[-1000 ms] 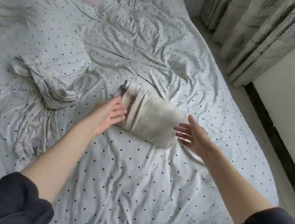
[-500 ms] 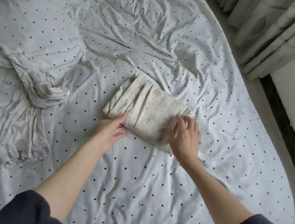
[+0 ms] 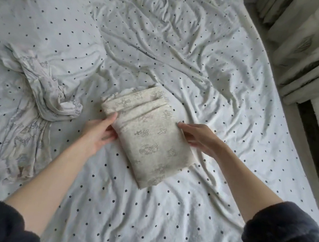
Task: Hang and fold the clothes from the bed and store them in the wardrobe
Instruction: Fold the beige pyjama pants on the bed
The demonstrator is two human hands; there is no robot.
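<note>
Folded cloth (image 3: 148, 137) flat on the bed (image 3: 162, 221), cream with a faint grey print, long axis running diagonally, stacked fold edges at its far end. Left hand (image 3: 99, 131) at the cloth's left edge, thumb lying on top, fingers tucked against or under the side, grasping that edge. Right hand (image 3: 196, 138) at the cloth's right edge, fingertips touching the side near the far corner; grip on the cloth or mere contact impossible to tell. Dark sleeves pushed up both forearms. Left of the cloth, well apart, a crumpled garment (image 3: 36, 105) of pale printed fabric, bunched at its far end and spread out nearer the camera. Under the cloth, a wrinkled white sheet with small dark dots. Far right of the cloth, beyond the bed's edge, curtains (image 3: 314, 49) with a leaf pattern hanging to the floor
</note>
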